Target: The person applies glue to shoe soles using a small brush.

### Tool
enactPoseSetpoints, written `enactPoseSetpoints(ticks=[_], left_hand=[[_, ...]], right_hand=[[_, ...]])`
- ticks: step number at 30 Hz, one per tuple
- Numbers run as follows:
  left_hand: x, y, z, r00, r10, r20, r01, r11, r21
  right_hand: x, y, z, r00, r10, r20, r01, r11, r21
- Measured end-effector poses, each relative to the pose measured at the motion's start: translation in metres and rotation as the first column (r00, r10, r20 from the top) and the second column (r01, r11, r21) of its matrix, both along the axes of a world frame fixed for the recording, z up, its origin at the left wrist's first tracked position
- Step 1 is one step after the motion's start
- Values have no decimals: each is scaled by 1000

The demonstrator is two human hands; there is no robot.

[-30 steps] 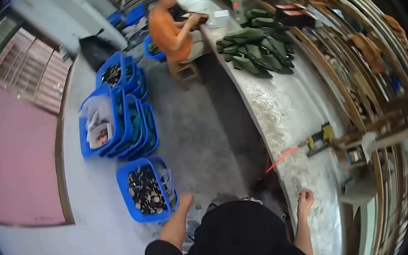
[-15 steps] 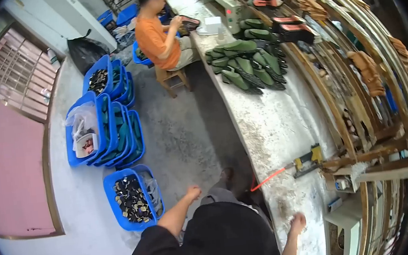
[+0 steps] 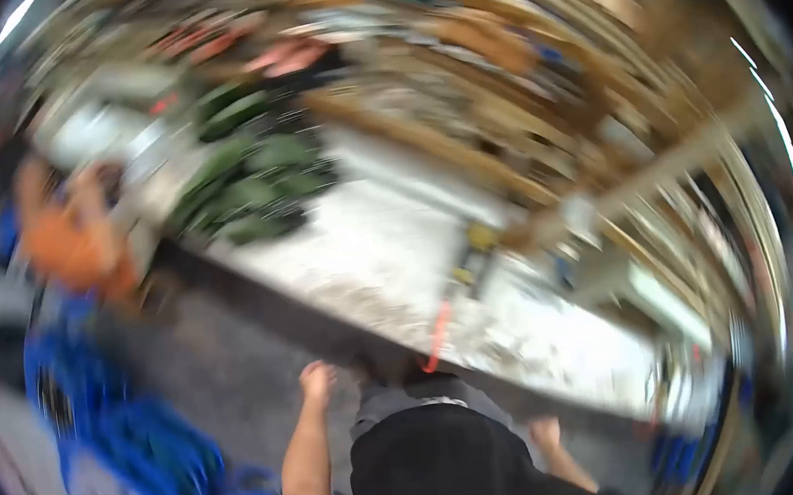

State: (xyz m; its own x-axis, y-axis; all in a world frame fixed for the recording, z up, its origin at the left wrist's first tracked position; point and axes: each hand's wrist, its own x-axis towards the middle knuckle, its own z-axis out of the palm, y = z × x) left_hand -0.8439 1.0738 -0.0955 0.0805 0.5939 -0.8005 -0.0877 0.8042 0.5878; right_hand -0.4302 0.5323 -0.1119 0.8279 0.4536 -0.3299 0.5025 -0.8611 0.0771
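Note:
The whole view is smeared by motion. My left hand [image 3: 317, 381] hangs over the floor in front of the workbench [image 3: 368, 250]; its fingers look curled, but the blur hides whether they are closed. Low by the bench's near edge is my right hand [image 3: 544, 432], its fingers too smeared to read. Neither hand visibly holds anything. On the bench, ahead of both hands and apart from them, lies a yellow-and-black air tool [image 3: 476, 251] with an orange hose [image 3: 439, 335] running over the near edge.
Green shoe parts [image 3: 254, 180] are heaped on the bench's far left part. A person in an orange top [image 3: 77, 238] sits beyond them. Blue baskets [image 3: 133, 449] stand on the floor at left. Wooden racks [image 3: 494, 73] run along the bench's back.
My view has swung to the right, so the bench now crosses diagonally in front of me and the baskets and seated person have shifted left. Both hands remain away from the tool.

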Motion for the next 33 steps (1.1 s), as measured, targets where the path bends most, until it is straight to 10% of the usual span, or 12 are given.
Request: enactPoseSetpoints(ticks=[2, 5, 12, 17, 18, 28, 33], left_hand=[[9, 19, -16, 995, -102, 23, 102, 995, 5], [19, -4, -19, 984, -181, 1, 180, 982, -56], [30, -82, 6, 862, -459, -214, 441, 888, -131], [1, -82, 14, 845, -366, -390, 357, 929, -97], [-14, -73, 16, 547, -574, -609, 640, 756, -137], [-15, -73, 81, 702, -489, -517, 314, 865, -391], [36, -116, 121, 783, -326, -530, 345, 936, -66]], right_hand=[[1, 36, 69, 886, -298, -354, 442, 773, 456], [11, 104, 158, 822, -457, -340, 561, 751, 348], [154, 160, 203, 871, -375, -316, 483, 544, 686], [286, 238, 216, 844, -394, -364, 524, 461, 716], [294, 254, 212, 842, -384, -380, 529, 447, 721], [377, 370, 197, 997, -66, -27, 63, 640, 766], [392, 382, 202, 980, 149, 128, -197, 767, 610]])
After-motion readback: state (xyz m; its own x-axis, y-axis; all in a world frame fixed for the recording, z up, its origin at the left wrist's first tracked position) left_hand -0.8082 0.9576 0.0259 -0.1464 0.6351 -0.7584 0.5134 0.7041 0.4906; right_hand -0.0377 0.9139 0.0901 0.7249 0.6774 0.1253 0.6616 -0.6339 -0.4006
